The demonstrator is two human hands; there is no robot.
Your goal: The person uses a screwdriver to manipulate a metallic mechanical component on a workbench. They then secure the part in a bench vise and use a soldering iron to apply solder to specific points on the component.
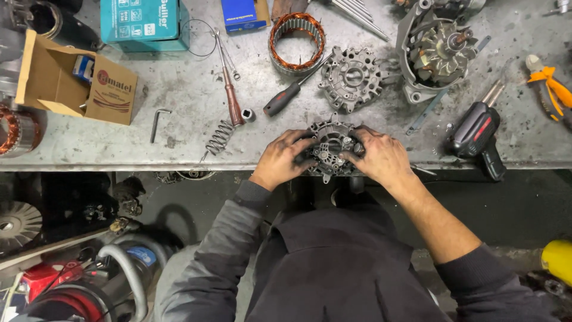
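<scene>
A dark round rectifier-like alternator part [329, 149] lies at the near edge of the grey metal workbench [179, 101]. My left hand [281, 160] grips its left side and my right hand [381, 156] grips its right side, fingers curled onto it. Both hands are grimy. Just beyond sit a grey alternator end cover [350, 77], a copper-wound stator ring [296, 43] and an alternator housing with its rotor [432, 50].
A black-handled screwdriver [285, 98], a red-handled driver with a socket [232, 102], a coil spring [219, 137] and a hex key [157, 123] lie to the left. A black-and-red soldering gun [476, 137] and orange pliers [551, 89] lie right. Cardboard boxes [77, 80] stand at the back left.
</scene>
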